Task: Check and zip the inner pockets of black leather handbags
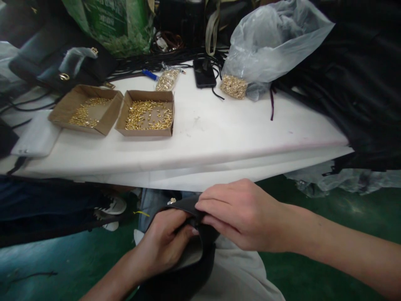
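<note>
Well, taking the squarer cardboard box (144, 133), scattered inside with small gold-coloured pieces, as the landmark, a flat white object (37, 136) lies well to its left on the white table (219, 142). A second cardboard box (83, 128) with splayed sides stands just beside the landmark box on the left, holding more gold-coloured pieces, and a black bag (84, 69) sits behind and left of the landmark box. Another person's shoe (115, 205) shows below and left of the box, past the table edge. Nearer the wearer than the box and slightly right, the left hand (166, 242) has thumb and fingers closed on a black piece (206, 259), which is off the table, over the lap. A clear pouch (167, 79) lies behind the box, and a black phone (204, 73) behind it to the right. Nearer than the box and farther right, the right hand (247, 213) pinches the same piece's upper edge; what lies between its fingertips is hidden. Farther right and behind the box stands a clear plastic bag (266, 50), then black material (369, 83).
</note>
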Motion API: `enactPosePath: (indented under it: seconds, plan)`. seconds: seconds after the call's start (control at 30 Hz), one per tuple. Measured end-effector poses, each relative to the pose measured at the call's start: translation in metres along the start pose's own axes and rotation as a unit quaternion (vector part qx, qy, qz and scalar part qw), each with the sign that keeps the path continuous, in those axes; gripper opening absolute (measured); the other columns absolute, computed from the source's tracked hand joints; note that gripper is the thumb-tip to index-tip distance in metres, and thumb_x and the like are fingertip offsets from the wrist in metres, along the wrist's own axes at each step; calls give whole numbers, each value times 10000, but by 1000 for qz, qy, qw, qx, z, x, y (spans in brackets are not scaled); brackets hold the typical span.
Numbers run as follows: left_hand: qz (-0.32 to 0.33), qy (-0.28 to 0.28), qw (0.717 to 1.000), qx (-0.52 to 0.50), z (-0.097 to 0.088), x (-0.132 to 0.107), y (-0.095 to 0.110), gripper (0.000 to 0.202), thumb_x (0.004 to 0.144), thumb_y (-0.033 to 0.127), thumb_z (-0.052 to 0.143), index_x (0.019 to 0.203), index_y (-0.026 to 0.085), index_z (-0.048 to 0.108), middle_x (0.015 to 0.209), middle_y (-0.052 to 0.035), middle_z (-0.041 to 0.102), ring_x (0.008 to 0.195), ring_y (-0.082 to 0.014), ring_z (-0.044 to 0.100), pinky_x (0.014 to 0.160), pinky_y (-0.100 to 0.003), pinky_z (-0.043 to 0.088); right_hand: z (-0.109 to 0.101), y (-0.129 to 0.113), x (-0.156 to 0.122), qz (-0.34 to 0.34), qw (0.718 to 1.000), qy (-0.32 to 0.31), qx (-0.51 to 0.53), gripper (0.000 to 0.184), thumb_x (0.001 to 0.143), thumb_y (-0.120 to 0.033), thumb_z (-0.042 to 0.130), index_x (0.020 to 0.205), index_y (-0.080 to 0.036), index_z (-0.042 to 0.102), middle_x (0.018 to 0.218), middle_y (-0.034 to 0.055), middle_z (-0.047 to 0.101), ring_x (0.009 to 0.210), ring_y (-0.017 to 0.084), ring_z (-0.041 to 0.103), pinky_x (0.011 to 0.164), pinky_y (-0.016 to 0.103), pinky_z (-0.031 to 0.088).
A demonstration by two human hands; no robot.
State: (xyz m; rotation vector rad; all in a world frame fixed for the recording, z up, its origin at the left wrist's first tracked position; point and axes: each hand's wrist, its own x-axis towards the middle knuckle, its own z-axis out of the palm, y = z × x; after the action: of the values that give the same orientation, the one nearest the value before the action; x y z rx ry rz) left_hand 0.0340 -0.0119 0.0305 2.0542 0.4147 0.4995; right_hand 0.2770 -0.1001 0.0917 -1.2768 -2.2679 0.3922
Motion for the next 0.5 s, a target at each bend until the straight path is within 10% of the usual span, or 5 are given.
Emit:
enactPosePath:
  seconds: [0.5]
  plan:
    - [-187, -61, 970, -144, -2, 25, 5, 262, 954, 284, 651, 776, 132, 767, 704, 3, 636, 677, -134, 535, 629, -216, 419, 4, -7, -12, 141, 981, 20, 134, 252, 1065, -124, 568, 1139, -109, 808, 989, 98, 806, 860, 193, 728, 781, 301, 530]
